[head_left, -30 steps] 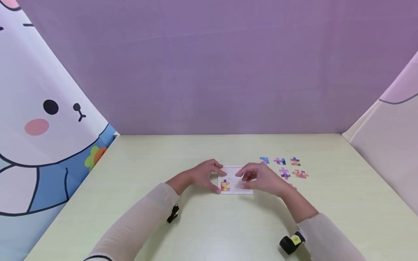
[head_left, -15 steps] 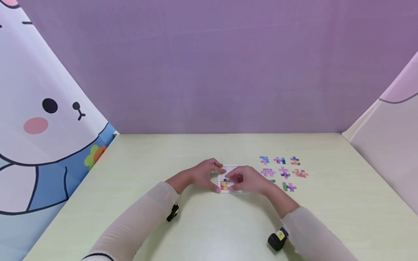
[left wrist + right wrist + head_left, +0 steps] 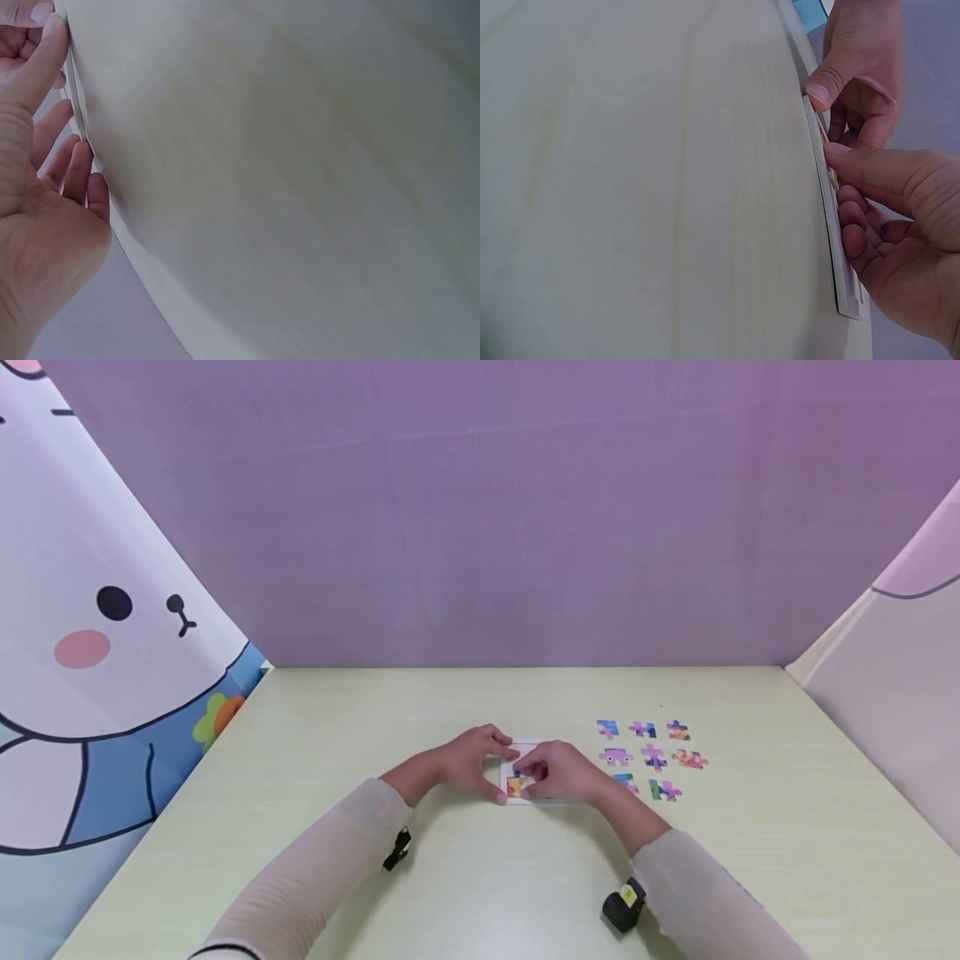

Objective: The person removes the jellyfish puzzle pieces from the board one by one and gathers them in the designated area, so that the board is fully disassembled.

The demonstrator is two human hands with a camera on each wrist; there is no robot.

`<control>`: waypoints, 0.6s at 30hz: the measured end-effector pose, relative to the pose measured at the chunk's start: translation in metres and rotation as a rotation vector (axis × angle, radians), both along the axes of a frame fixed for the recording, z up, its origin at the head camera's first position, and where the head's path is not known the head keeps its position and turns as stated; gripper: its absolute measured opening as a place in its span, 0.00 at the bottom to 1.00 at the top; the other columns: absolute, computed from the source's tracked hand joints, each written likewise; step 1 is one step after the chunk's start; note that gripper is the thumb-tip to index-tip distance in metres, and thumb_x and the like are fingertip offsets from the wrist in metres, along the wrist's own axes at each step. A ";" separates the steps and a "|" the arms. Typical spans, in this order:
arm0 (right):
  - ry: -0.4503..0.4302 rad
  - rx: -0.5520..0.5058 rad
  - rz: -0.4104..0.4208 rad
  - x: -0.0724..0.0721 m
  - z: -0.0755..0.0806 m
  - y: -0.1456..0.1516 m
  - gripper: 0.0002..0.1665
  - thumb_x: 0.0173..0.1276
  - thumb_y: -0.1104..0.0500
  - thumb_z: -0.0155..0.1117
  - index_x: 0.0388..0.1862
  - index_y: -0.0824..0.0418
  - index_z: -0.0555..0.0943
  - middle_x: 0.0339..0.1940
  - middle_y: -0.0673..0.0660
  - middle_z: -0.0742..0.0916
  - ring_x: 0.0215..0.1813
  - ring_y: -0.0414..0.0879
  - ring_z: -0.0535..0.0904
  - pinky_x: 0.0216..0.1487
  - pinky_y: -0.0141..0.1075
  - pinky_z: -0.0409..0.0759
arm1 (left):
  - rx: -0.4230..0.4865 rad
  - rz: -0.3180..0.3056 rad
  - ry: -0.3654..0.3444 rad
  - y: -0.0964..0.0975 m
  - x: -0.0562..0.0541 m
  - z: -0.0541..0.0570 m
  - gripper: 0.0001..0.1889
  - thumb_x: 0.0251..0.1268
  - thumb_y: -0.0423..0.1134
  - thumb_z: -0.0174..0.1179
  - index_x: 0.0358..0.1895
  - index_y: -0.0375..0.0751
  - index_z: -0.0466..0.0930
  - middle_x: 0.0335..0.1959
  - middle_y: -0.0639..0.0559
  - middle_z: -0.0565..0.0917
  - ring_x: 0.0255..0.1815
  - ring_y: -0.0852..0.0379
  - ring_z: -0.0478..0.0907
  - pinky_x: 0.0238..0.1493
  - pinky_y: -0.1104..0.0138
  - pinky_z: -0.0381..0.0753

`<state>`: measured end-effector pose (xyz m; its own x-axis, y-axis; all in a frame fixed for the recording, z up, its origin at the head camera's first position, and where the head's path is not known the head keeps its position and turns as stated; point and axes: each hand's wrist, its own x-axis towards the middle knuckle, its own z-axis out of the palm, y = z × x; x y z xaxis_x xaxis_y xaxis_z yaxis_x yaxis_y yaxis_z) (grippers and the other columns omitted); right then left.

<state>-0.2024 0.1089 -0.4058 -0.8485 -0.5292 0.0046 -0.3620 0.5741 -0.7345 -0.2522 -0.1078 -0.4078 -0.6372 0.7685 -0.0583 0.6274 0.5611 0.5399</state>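
A shallow white puzzle tray lies flat on the table between my hands. Inside its near left corner sits a yellow-orange jigsaw piece. The thumb and curved index finger of my right hand pinch this piece at its right side and top, hiding part of it. My left hand rests along the tray's left side, thumb at the near corner and fingers spread toward the far one. In the right wrist view, the tray edge runs beside both hands. The left wrist view shows relaxed fingertips against the tray's side.
Several loose jigsaw pieces lie spread in rough rows right of the tray, close to my right forearm. The pale wooden table ends at a purple backdrop. A cartoon-printed cloth borders the left side.
My right hand has moved left across the tray to the jigsaw piece in its corner, uncovering more loose pieces. My left hand has stayed at the tray's left side.
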 end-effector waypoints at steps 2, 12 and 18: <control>0.005 0.007 0.001 -0.001 -0.001 0.000 0.18 0.56 0.69 0.73 0.48 0.69 0.85 0.32 0.52 0.83 0.33 0.43 0.74 0.36 0.32 0.76 | -0.001 0.001 0.000 0.000 0.001 0.001 0.37 0.47 0.46 0.78 0.64 0.39 0.76 0.63 0.43 0.70 0.65 0.46 0.65 0.68 0.55 0.62; -0.026 -0.030 -0.010 0.000 -0.002 0.000 0.14 0.58 0.70 0.71 0.42 0.64 0.80 0.33 0.52 0.81 0.36 0.45 0.75 0.40 0.33 0.77 | -0.024 0.023 -0.037 0.001 0.003 0.004 0.36 0.49 0.45 0.77 0.64 0.40 0.76 0.65 0.44 0.68 0.67 0.46 0.63 0.69 0.55 0.60; -0.033 -0.067 -0.014 0.002 -0.001 0.002 0.12 0.61 0.70 0.68 0.42 0.61 0.78 0.31 0.51 0.82 0.34 0.45 0.76 0.40 0.35 0.77 | -0.044 0.033 -0.046 0.001 0.003 0.004 0.36 0.50 0.47 0.76 0.64 0.41 0.76 0.66 0.45 0.68 0.68 0.47 0.62 0.69 0.55 0.60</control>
<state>-0.2008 0.1104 -0.4064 -0.8561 -0.5167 0.0118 -0.3295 0.5281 -0.7826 -0.2496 -0.1067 -0.4036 -0.6580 0.7432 -0.1211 0.5831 0.6047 0.5425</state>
